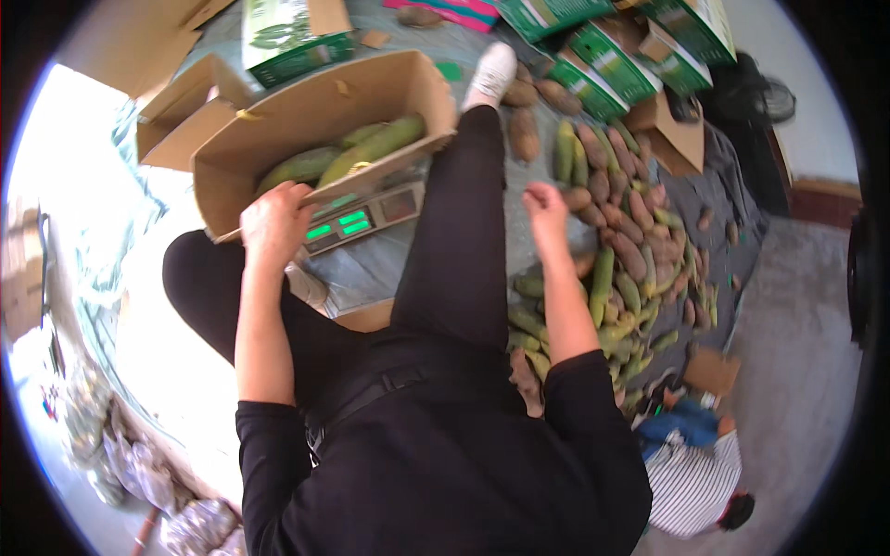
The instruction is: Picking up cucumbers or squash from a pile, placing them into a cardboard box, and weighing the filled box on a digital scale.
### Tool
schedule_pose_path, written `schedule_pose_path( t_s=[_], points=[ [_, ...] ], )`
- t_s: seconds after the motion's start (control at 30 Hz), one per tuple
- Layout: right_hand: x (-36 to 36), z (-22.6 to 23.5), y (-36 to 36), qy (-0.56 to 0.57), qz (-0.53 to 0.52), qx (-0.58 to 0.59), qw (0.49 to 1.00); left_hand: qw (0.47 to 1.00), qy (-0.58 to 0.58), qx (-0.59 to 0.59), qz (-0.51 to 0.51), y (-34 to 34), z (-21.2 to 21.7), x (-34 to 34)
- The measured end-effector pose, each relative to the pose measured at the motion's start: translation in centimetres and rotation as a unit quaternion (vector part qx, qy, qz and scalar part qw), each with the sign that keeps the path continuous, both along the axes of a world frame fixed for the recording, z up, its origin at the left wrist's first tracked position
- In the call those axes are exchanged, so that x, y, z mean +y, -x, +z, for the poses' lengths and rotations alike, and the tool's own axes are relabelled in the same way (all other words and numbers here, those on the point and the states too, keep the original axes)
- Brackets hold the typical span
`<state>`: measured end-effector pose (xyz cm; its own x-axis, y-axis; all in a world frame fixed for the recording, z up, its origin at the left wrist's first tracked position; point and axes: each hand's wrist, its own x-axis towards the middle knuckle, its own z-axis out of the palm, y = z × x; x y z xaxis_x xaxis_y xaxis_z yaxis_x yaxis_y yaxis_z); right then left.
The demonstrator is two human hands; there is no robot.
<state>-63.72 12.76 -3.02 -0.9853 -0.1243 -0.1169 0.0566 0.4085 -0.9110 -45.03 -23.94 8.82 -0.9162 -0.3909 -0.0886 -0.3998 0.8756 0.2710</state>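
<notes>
I sit on the floor with one leg stretched forward. My left hand grips the near rim of an open cardboard box that rests on a digital scale with green lit digits. Inside the box lie a few long green fruits. My right hand hovers, fingers loosely curled and holding nothing, above the edge of a pile of green and brown oblong fruits spread on the floor to my right.
Green-and-white printed cartons are stacked at the far side, with more brown cardboard boxes at far left. Another person in a striped shirt crouches at lower right. A dark fan stands at far right.
</notes>
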Motion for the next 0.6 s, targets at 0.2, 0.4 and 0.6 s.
schedule_pose_path(
  t_s=[0.2, 0.4, 0.6],
  points=[
    [7.0, -12.4, -10.5, -0.283, 0.103, -0.155, 0.941, 1.000, 0.016, 0.006, -0.015, 0.5, 0.1, 0.4],
    [9.8, -18.6, -17.5, -0.321, 0.265, -0.194, 0.888, 1.000, 0.006, 0.018, -0.017, 0.5, -0.2, 0.5],
    [12.6, -14.6, -15.4, -0.348, 0.099, -0.195, 0.912, 1.000, 0.001, 0.012, -0.006, 0.5, -0.4, 0.6]
  ],
)
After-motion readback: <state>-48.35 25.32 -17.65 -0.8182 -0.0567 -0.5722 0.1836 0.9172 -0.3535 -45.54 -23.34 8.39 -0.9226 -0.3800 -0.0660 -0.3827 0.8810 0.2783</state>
